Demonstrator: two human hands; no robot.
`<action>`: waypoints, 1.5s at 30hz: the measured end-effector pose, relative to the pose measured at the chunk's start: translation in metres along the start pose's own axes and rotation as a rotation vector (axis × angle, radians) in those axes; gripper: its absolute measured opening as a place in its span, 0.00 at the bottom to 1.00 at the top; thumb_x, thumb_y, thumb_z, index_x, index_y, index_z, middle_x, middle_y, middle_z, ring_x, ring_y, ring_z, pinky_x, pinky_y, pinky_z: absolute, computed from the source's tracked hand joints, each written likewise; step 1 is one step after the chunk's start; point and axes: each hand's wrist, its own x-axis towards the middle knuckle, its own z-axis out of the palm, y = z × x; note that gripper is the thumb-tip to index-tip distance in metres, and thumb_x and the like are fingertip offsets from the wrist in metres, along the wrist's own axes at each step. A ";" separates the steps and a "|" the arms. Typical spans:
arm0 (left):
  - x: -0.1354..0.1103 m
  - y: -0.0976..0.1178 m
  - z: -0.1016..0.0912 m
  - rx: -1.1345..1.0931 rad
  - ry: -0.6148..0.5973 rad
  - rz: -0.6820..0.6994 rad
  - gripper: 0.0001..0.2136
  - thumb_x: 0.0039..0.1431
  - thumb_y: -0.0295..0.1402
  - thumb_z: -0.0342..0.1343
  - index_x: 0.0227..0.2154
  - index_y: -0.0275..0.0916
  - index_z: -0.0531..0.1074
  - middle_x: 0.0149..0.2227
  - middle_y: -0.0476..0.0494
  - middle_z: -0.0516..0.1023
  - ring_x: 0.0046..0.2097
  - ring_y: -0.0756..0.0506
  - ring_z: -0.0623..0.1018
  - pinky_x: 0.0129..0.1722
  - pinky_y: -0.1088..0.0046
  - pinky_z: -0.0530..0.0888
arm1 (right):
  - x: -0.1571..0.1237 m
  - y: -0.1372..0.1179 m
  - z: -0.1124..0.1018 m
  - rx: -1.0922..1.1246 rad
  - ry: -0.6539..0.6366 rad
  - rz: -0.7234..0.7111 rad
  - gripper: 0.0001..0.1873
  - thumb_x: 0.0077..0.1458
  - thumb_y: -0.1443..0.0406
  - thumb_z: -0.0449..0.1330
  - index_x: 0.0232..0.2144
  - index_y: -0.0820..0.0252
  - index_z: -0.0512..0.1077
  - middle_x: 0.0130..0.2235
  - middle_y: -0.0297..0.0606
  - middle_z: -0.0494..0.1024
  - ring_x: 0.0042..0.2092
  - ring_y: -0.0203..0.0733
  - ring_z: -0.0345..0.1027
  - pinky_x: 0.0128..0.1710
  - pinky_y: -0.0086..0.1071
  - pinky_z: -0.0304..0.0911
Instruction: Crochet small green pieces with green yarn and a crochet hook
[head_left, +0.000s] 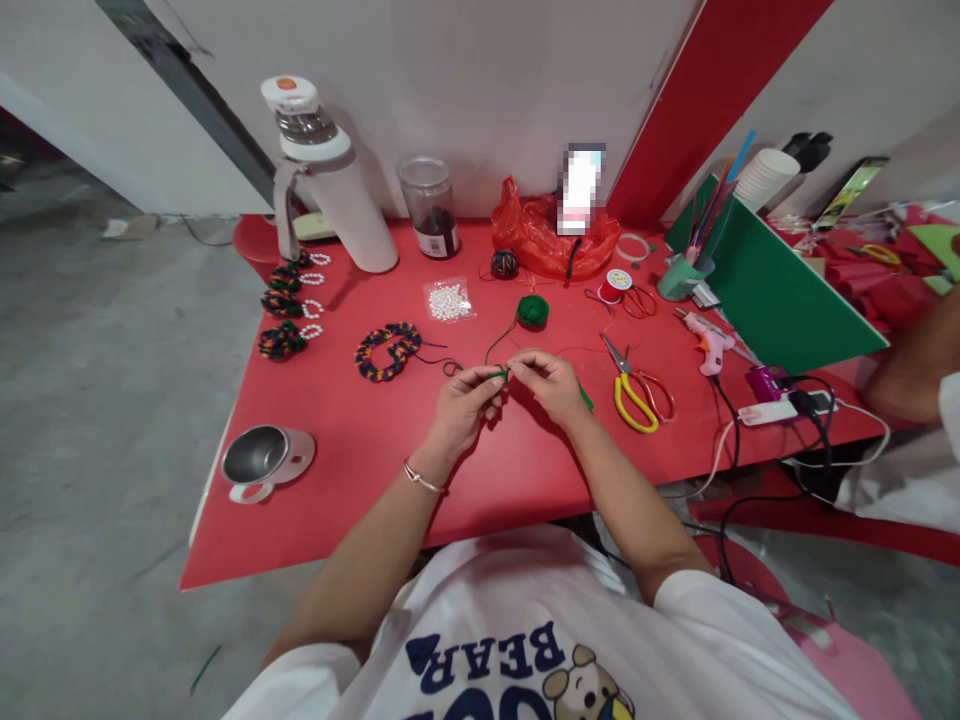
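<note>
My left hand (pixel 469 405) and my right hand (pixel 551 385) meet over the red table, both pinching a short piece of green yarn (pixel 496 374) between thumbs and fingertips. From there a dark green strand runs up to a small ball of green yarn (pixel 533 311). A bit of green (pixel 585 397) shows beside my right wrist, partly hidden by it. Left of my hands lies a braided multicoloured yarn loop (pixel 386 352) with a loose tail. Scissors with yellow and orange handles (pixel 634 400) rest to the right of my right hand.
A tall bottle (pixel 349 205), a clear jar (pixel 429 208) and a mug (pixel 268 458) stand leftward. White beads (pixel 450 300) lie in a bag. A pink glue gun (pixel 709 340), power strip (pixel 784 408) and cables lie right, near another person's arm (pixel 911 360).
</note>
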 end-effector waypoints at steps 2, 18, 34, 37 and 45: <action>0.000 0.000 -0.001 0.004 -0.012 0.001 0.18 0.37 0.37 0.75 0.32 0.35 0.79 0.21 0.50 0.76 0.19 0.54 0.70 0.15 0.80 0.64 | 0.000 -0.001 0.000 0.015 -0.002 0.011 0.10 0.57 0.54 0.66 0.33 0.54 0.79 0.36 0.34 0.81 0.40 0.40 0.74 0.46 0.35 0.68; -0.002 -0.002 -0.001 0.105 -0.001 0.148 0.22 0.43 0.37 0.73 0.40 0.39 0.71 0.25 0.53 0.78 0.18 0.53 0.71 0.14 0.79 0.67 | 0.000 -0.005 0.003 0.079 -0.002 0.058 0.13 0.54 0.52 0.68 0.31 0.55 0.79 0.32 0.33 0.79 0.36 0.38 0.70 0.43 0.34 0.66; -0.007 0.000 0.001 0.165 -0.036 0.117 0.14 0.47 0.39 0.71 0.34 0.35 0.78 0.22 0.48 0.78 0.18 0.53 0.71 0.15 0.79 0.67 | -0.002 -0.008 0.002 -0.087 0.032 -0.052 0.11 0.61 0.55 0.61 0.32 0.55 0.75 0.36 0.36 0.78 0.40 0.40 0.71 0.46 0.36 0.66; -0.006 0.000 0.002 0.150 -0.022 0.111 0.14 0.46 0.39 0.71 0.33 0.35 0.78 0.23 0.47 0.79 0.19 0.53 0.71 0.15 0.79 0.67 | -0.003 -0.011 0.003 -0.108 0.048 -0.043 0.12 0.61 0.54 0.61 0.31 0.54 0.74 0.35 0.36 0.77 0.40 0.41 0.71 0.45 0.36 0.67; -0.005 -0.001 0.001 0.129 -0.010 0.094 0.15 0.45 0.39 0.71 0.33 0.35 0.78 0.23 0.47 0.79 0.18 0.53 0.71 0.15 0.79 0.66 | -0.001 -0.010 0.003 -0.075 0.026 -0.013 0.12 0.60 0.54 0.62 0.31 0.55 0.74 0.33 0.35 0.76 0.36 0.39 0.70 0.42 0.35 0.67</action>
